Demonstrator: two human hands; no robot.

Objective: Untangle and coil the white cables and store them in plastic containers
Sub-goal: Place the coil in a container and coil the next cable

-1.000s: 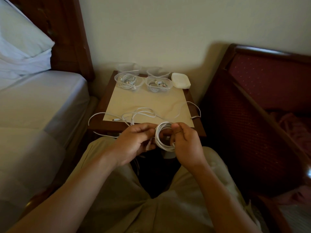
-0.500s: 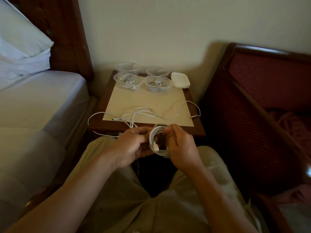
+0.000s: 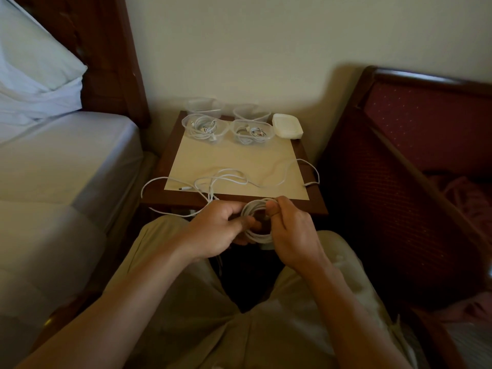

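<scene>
Now both hands, the left hand (image 3: 213,230) and the right hand (image 3: 292,235), pinch a round white cable coil (image 3: 257,222) just in front of the worktop (image 3: 315,206).

A single wide-angle head camera looks forward and steeply down from close above the seated person's lap. The worktop (image 3: 231,161) sits mid-frame against the wall, the bed (image 3: 53,169) at left, both forearms entering from the bottom edge.

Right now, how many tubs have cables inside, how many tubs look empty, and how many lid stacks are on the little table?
Tubs with cables: 2
Tubs that look empty: 2
Lid stacks: 1
Total: 5
</scene>
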